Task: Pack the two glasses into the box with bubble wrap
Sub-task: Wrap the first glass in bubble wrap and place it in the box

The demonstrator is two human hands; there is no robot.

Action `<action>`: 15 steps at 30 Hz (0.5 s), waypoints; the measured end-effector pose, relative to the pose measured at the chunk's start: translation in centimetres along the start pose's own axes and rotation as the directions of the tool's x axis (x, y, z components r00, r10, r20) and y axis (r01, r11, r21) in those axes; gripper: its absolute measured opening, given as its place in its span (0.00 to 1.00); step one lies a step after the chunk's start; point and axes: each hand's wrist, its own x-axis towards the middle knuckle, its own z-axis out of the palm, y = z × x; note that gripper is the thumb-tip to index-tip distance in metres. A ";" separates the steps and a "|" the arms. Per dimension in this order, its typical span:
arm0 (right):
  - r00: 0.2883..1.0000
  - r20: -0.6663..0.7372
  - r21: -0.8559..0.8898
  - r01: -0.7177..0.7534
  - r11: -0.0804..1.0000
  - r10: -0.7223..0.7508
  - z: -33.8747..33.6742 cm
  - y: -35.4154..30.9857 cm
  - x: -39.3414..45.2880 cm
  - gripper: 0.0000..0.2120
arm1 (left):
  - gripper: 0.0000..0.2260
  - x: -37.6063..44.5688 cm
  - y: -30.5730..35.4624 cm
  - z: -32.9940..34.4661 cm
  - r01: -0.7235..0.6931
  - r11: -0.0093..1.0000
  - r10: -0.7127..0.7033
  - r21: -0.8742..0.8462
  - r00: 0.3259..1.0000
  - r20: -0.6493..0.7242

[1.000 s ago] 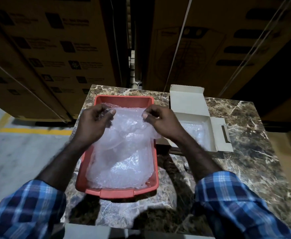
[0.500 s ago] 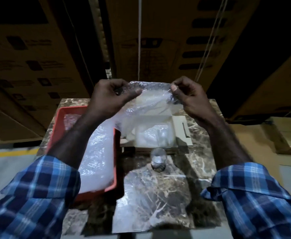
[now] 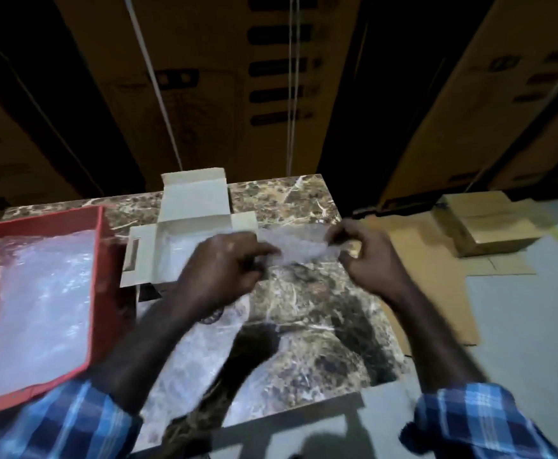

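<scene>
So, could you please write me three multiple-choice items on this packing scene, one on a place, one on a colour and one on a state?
1. Where does the tray sit relative to the white box?
A. to its left
B. to its right
C. on top of it

2. What colour is the tray?
A. blue
B. red
C. green

3. How is the bubble wrap sheet held?
A. lying loose on the table
B. by one hand only
C. pinched by the left hand and the right hand

Answers: 1 A, the tray is at the left edge of the view. 2 B, its walls are red. 3 C, each hand pinches one end.
</scene>
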 end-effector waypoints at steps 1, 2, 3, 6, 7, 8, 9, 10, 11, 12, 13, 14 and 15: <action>0.999 0.035 -0.038 -0.020 0.999 0.021 0.6 1.3 -1.5 0.21 | 0.13 -1.2 0.7 1.5 -0.031 0.999 0.030 0.021 0.998 0.053; 0.996 0.074 -0.068 -0.040 0.997 0.045 1.3 2.6 -3.0 0.22 | 0.14 -2.4 1.2 2.9 -0.045 0.999 0.042 0.028 0.993 0.106; 0.991 0.116 -0.104 -0.061 0.993 0.073 2.1 3.8 -4.4 0.21 | 0.15 -3.7 1.7 4.1 -0.042 0.999 0.039 0.020 0.987 0.153; 0.952 0.259 -0.251 -0.096 0.963 0.163 4.9 6.6 -8.1 0.23 | 0.15 -7.3 2.7 7.1 0.012 1.000 -0.012 0.003 0.955 0.296; 0.939 0.303 -0.297 -0.069 0.952 0.163 5.8 7.1 -9.2 0.27 | 0.15 -8.4 3.0 7.9 0.018 1.000 -0.024 0.022 0.939 0.342; 0.929 0.341 -0.322 -0.025 0.946 0.140 6.7 7.3 -10.3 0.30 | 0.15 -9.3 3.4 8.6 0.013 0.999 -0.028 0.042 0.925 0.378; 0.922 0.368 -0.330 0.013 0.944 0.116 7.5 7.4 -11.2 0.31 | 0.14 -10.1 3.5 9.3 0.007 0.999 -0.028 0.054 0.914 0.404; 0.917 0.389 -0.320 0.045 0.946 0.088 8.2 7.5 -12.1 0.28 | 0.13 -10.6 3.7 9.8 0.010 0.999 -0.032 0.054 0.900 0.434; 0.912 0.405 -0.312 0.072 0.947 0.064 8.9 7.6 -12.8 0.25 | 0.13 -11.1 3.6 10.2 0.013 0.999 -0.034 0.050 0.896 0.442; 0.904 0.425 -0.319 0.096 0.943 0.052 9.4 7.8 -13.4 0.21 | 0.12 -11.6 3.4 10.7 0.025 0.999 -0.043 0.046 0.892 0.449; 0.890 0.453 -0.338 0.116 0.934 0.053 10.0 7.9 -13.9 0.17 | 0.11 -12.2 3.2 11.0 0.050 0.998 -0.066 0.048 0.884 0.462; 0.875 0.481 -0.359 0.133 0.924 0.061 10.4 8.1 -14.3 0.15 | 0.10 -12.6 2.9 11.1 0.079 0.995 -0.097 0.057 0.868 0.488; 0.862 0.502 -0.370 0.142 0.918 0.069 10.6 8.3 -14.6 0.14 | 0.09 -12.8 2.6 11.1 0.105 0.991 -0.132 0.082 0.842 0.523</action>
